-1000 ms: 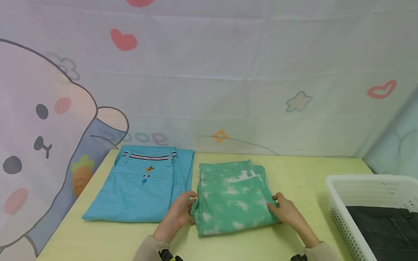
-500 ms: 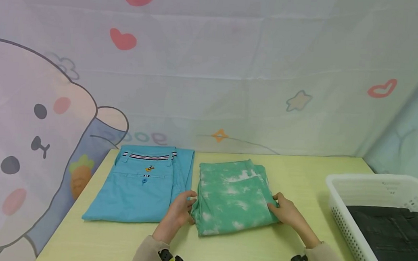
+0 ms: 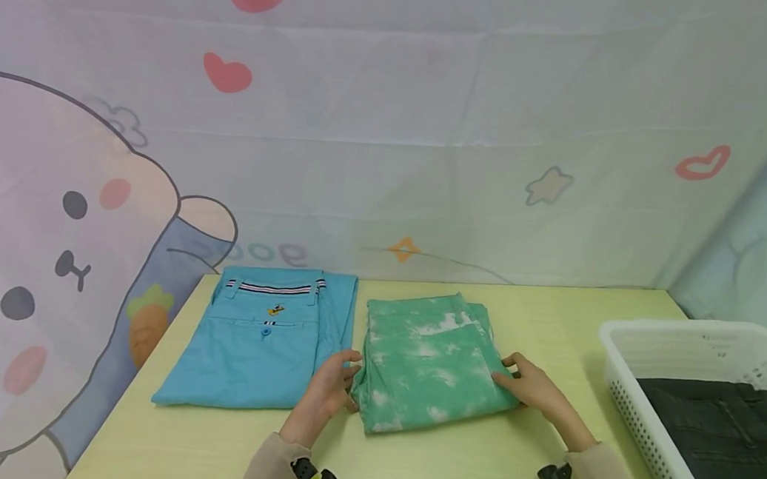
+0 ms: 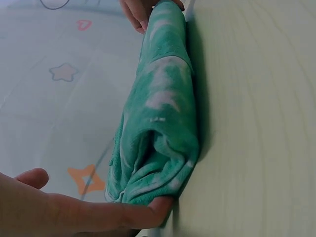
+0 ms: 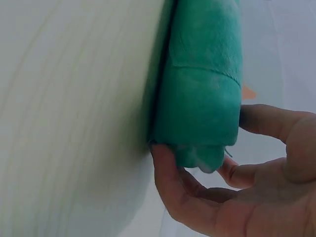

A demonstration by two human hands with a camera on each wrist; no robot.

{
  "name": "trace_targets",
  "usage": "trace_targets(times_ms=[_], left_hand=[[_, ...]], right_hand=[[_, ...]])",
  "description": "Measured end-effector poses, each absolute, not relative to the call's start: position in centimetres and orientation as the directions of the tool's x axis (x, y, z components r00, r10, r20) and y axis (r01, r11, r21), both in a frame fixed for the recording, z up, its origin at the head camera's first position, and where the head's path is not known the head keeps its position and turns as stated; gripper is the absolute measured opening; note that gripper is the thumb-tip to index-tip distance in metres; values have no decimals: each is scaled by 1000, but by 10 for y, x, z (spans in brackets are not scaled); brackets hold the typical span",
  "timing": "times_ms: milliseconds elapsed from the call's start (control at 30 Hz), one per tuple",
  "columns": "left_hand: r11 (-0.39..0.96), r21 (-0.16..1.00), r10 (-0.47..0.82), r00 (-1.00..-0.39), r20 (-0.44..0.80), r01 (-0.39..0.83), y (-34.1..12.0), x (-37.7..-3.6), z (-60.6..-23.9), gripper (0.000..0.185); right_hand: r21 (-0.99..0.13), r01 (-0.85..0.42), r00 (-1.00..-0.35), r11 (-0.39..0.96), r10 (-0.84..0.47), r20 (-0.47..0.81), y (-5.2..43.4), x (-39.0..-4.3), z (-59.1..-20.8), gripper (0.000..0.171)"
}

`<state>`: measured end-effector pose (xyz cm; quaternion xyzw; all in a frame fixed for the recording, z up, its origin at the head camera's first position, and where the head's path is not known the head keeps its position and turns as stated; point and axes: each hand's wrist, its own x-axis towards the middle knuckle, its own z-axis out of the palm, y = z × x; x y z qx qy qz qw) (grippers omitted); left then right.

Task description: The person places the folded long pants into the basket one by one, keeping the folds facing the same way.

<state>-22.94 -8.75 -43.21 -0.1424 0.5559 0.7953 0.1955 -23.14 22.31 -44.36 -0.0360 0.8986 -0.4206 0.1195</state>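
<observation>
Folded green-and-white tie-dye pants (image 3: 431, 365) lie on the table between my two hands. At their left edge is my left hand (image 3: 328, 388), its fingers against the folded side. The left wrist view shows a straight finger (image 4: 113, 215) reaching to the lower fold, with the thumb held away from the cloth. My right hand (image 3: 533, 387) grips the lower right corner. In the right wrist view its thumb (image 5: 269, 118) is on one face of the fold and a fingertip (image 5: 163, 153) on the other.
Folded light-blue pants (image 3: 248, 364) with a striped waistband lie to the left on the pale yellow table (image 3: 447, 474). A white perforated basket (image 3: 635, 413) holding folded black pants (image 3: 724, 434) stands at the right. A printed curtain (image 3: 392, 121) hangs behind the table.
My right hand has shifted slightly right, drawing the lower right corner of the green pants outward with it. The left hand stays in place.
</observation>
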Motion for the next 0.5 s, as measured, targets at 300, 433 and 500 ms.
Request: trace_targets(times_ms=[300,433,500], left_hand=[[-222,865,160,-892,-423,-450,-88,-229,-432,73],[-203,882,166,-902,-398,-426,-87,-228,-434,63],[-193,888,146,-907,-395,-418,-87,-231,-442,60]], right_hand=[[-836,131,-956,533,-155,-249,231,-238,-447,41],[-847,130,-955,515,-165,-247,232,-238,-449,39],[-854,131,-954,503,-170,-247,232,-238,-449,37]])
